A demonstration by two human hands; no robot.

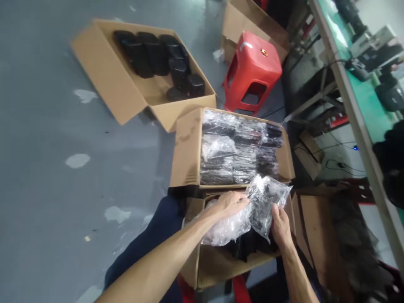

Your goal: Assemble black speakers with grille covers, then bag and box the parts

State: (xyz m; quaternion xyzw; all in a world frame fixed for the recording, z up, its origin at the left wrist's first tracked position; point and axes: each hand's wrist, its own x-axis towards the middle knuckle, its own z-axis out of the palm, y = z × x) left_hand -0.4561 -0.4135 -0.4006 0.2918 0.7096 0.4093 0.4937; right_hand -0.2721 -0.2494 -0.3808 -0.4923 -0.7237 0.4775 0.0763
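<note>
My left hand [232,204] reaches over the near cardboard box [221,265], its fingers together at the left edge of a clear plastic bag [267,202]. The bag's right side is pinched between the thumb and fingers of my right hand [280,222]. Whether something dark is inside the bag or shows through it, I cannot tell. More crumpled clear plastic [225,229] lies below my left hand, over dark items in the near box. Just beyond, an open box [186,155] is filled with rows of dark items [244,162] wrapped in clear plastic.
Farther left, an open carton [110,75] holds several black objects [154,52]. A red stool [260,54] stands at the upper middle, with another carton [232,21] behind it. Along the right runs a green-topped bench [366,109] bearing dark items. Cardboard [318,219] is at the lower right.
</note>
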